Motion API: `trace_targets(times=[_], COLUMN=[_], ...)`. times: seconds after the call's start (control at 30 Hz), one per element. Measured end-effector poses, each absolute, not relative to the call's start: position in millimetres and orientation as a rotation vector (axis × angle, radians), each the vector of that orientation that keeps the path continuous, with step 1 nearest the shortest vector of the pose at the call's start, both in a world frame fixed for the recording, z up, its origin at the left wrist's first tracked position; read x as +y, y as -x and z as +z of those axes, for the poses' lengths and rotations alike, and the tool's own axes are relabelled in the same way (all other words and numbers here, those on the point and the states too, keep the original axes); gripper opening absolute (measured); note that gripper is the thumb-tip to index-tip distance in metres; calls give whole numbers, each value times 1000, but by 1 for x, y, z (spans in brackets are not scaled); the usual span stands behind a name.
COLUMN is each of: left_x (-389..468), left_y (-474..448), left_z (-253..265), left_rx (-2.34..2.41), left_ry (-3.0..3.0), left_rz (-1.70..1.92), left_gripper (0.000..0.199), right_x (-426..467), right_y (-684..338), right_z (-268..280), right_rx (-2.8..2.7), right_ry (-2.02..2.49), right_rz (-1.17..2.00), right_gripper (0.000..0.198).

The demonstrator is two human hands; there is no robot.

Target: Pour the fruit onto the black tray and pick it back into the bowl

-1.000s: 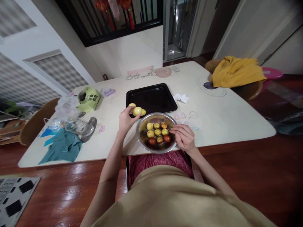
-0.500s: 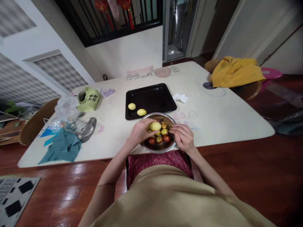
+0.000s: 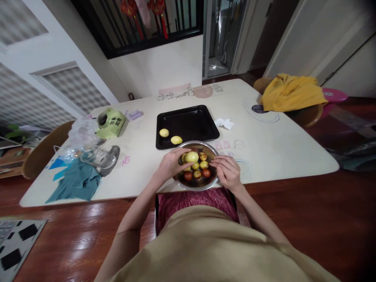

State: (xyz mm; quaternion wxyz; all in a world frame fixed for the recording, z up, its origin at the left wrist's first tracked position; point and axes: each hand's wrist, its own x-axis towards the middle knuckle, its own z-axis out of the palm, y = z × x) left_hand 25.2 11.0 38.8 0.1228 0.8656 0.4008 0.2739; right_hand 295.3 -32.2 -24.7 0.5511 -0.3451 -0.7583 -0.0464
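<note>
Left hand (image 3: 174, 161): gripping a yellow fruit (image 3: 192, 157) over the metal bowl (image 3: 195, 185), probably picking or placing.
Right hand (image 3: 226, 169): at the bowl's rim, grip unclear.
Bowl: small fruits (image 3: 204, 165) crowd it; next move calls for clearance.
Tray (image 3: 189, 123): two yellow fruits (image 3: 176, 140).

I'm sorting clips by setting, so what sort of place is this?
Probably a dining area at home: a white table with doodles on it, a brown chair beside it, and a red tasselled ornament hanging beyond.
</note>
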Motion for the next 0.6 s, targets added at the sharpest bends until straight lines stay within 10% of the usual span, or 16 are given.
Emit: trace_targets(times=[0.6], left_x=[-1], left_y=[-10], left_z=[6], left_rx=[833], left_ry=[-2288], left_rz=[1528], left_gripper=[19], right_x=[68], right_y=[-260], right_z=[54], right_rx=[-2103], right_ry=[808], right_rz=[208], right_gripper=[20])
